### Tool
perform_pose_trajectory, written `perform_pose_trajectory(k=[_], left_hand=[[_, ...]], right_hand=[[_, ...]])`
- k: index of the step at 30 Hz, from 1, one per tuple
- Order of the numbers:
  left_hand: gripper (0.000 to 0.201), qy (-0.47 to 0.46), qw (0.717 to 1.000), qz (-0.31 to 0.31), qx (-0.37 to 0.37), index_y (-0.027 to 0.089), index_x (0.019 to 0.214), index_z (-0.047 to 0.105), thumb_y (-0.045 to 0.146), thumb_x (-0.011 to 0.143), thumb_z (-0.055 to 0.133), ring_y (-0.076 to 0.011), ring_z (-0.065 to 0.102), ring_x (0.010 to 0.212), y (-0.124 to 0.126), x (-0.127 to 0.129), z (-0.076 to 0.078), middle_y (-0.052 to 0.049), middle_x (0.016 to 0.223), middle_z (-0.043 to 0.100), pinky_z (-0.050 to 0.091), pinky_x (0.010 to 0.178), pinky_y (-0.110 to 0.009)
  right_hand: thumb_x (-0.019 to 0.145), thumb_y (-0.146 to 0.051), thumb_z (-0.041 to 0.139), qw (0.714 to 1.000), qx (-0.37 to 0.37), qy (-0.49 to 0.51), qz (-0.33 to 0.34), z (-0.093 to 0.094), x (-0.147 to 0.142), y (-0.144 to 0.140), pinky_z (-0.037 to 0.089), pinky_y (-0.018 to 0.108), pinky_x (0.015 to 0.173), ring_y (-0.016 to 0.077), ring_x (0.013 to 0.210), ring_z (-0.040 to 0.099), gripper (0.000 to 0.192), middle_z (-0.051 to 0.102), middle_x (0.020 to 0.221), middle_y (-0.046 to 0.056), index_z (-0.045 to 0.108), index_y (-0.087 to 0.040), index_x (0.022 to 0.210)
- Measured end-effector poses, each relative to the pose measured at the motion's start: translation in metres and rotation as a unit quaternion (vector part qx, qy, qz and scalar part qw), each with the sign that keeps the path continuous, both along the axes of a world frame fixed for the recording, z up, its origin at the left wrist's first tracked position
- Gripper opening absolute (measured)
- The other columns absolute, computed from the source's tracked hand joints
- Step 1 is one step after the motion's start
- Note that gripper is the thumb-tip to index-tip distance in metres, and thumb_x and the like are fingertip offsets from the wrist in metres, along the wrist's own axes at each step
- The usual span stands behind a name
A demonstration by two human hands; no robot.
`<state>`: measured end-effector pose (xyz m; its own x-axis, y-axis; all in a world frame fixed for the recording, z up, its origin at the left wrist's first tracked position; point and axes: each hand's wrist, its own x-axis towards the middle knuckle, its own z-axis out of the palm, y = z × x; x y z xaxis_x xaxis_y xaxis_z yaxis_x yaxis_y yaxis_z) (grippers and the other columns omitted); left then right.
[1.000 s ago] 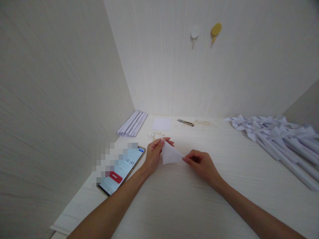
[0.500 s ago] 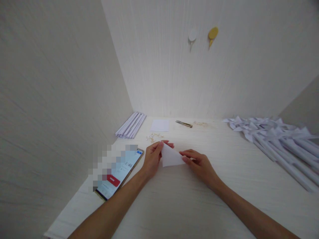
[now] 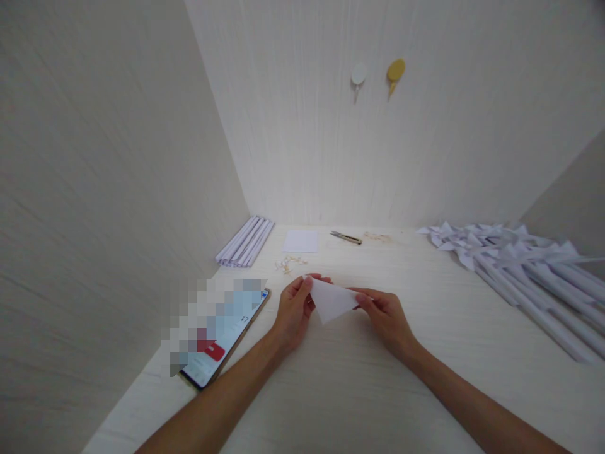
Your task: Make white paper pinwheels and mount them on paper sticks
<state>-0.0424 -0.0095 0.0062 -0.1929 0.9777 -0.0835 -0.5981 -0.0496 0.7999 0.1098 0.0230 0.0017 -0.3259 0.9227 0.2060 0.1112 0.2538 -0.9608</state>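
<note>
A small white sheet of paper (image 3: 332,301), folded to a triangle, hangs between my two hands just above the table. My left hand (image 3: 293,308) pinches its upper left corner with the thumb on top. At the right corner my right hand (image 3: 384,313) grips the paper between thumb and fingers. The triangle's lower point hangs toward me. Beyond the hands lie a flat square of white paper (image 3: 300,241) and small gold thread snips (image 3: 346,238).
A phone (image 3: 227,343), partly blurred out, lies left of my left forearm. Rolled paper sticks (image 3: 246,241) are stacked at the back left. Paper pinwheels on sticks (image 3: 515,265) pile up at the right. Small pale bits (image 3: 289,263) are scattered on the table. Two hooks (image 3: 396,70) are on the wall.
The folded paper has turned in my hands, so its long edge lies more level and its point hangs lower. My right hand has shifted slightly to the right. The view has tilted a little.
</note>
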Motion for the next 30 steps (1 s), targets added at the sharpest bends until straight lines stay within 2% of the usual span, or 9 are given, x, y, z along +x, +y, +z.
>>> perform_pose_trajectory(k=[6, 10, 13, 16, 23, 30], left_hand=[[0.018, -0.018, 0.999, -0.040, -0.009, 0.014, 0.084, 0.060, 0.024, 0.070, 0.056, -0.0114, 0.058, 0.070, 0.000, -0.002, 0.001, -0.005, 0.079, 0.066, 0.043, 0.067, -0.023], [0.020, -0.015, 0.997, -0.076, -0.005, 0.013, 0.087, 0.061, 0.021, 0.069, 0.056, -0.0117, 0.058, 0.074, -0.001, -0.001, 0.001, -0.007, 0.083, 0.066, 0.042, 0.072, -0.024], [0.019, -0.005, 0.995, -0.100, -0.002, 0.011, 0.085, 0.063, 0.020, 0.069, 0.056, -0.0130, 0.057, 0.079, -0.001, 0.000, 0.000, -0.008, 0.086, 0.065, 0.040, 0.077, -0.025], [0.018, 0.002, 0.995, -0.100, 0.004, 0.010, 0.083, 0.064, 0.019, 0.069, 0.056, -0.0140, 0.057, 0.081, -0.001, 0.002, -0.001, -0.009, 0.088, 0.065, 0.040, 0.079, -0.026], [0.020, -0.012, 0.996, -0.093, -0.004, 0.010, 0.084, 0.064, 0.022, 0.071, 0.054, -0.0161, 0.058, 0.083, -0.003, 0.003, 0.002, -0.010, 0.085, 0.065, 0.040, 0.080, -0.029], [0.025, 0.006, 0.996, -0.089, 0.005, 0.010, 0.081, 0.064, 0.029, 0.074, 0.050, -0.0173, 0.058, 0.084, -0.002, 0.003, 0.000, -0.011, 0.085, 0.065, 0.041, 0.080, -0.029]], right_hand=[[0.070, -0.039, 0.053, 0.992, -0.065, 0.105, 0.001, -0.011, 0.000, 0.004, 0.043, 0.027, 0.059, 0.0146, 0.059, 0.055, 0.029, 0.066, 0.065, 0.005, 0.069, -0.016, 0.076], [0.066, -0.041, 0.058, 0.969, -0.133, 0.207, -0.010, -0.012, -0.001, 0.006, 0.043, 0.027, 0.061, 0.0137, 0.059, 0.055, 0.028, 0.065, 0.064, 0.004, 0.069, -0.016, 0.070], [0.064, -0.043, 0.059, 0.952, -0.173, 0.252, -0.030, -0.008, -0.002, 0.006, 0.042, 0.025, 0.057, 0.0118, 0.054, 0.054, 0.030, 0.063, 0.058, 0.003, 0.068, -0.015, 0.066], [0.060, -0.044, 0.062, 0.940, -0.197, 0.274, -0.036, -0.005, -0.004, 0.005, 0.041, 0.023, 0.055, 0.0112, 0.054, 0.053, 0.030, 0.062, 0.055, 0.003, 0.068, -0.015, 0.066], [0.063, -0.045, 0.060, 0.933, -0.211, 0.292, 0.004, 0.000, -0.005, 0.002, 0.043, 0.026, 0.064, 0.0137, 0.064, 0.057, 0.033, 0.066, 0.068, 0.007, 0.068, -0.015, 0.072], [0.063, -0.041, 0.061, 0.928, -0.218, 0.301, -0.017, -0.001, -0.004, 0.003, 0.043, 0.028, 0.071, 0.0150, 0.072, 0.058, 0.029, 0.067, 0.078, 0.009, 0.068, -0.014, 0.071]])
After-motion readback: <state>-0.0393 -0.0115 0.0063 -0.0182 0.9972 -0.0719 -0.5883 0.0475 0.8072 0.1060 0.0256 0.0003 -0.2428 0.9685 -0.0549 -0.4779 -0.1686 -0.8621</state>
